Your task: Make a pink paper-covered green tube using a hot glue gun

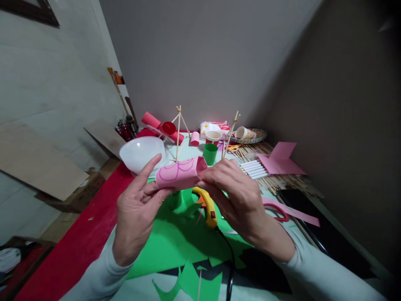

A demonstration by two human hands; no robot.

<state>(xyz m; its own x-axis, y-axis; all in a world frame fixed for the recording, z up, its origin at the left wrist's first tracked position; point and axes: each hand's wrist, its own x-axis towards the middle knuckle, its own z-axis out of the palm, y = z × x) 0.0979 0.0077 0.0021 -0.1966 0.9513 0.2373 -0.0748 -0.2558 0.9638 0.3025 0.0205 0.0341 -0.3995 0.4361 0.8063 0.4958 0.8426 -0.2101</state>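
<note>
A pink paper tube (177, 174) with curved purple lines drawn on it is held up over the table between both hands. My left hand (134, 213) grips its left end between thumb and fingers, with the index finger sticking up. At the tube's open right end, my right hand (238, 196) pinches the paper edge. That end looks bent out of round. Below the hands a yellow glue gun (208, 209) with a black cord lies on green paper (175, 246). Red-handled scissors (277, 212) lie partly hidden beside my right wrist.
Behind stand a white bowl (142, 152), a green paper tube (210, 154), a paper cup (213, 136) and stick tripods (178, 129). To the right are white markers (253, 168), pink paper (282, 159), many thin sticks (294, 184) and a black flat object (316, 225). Green scraps (200, 280) lie in front.
</note>
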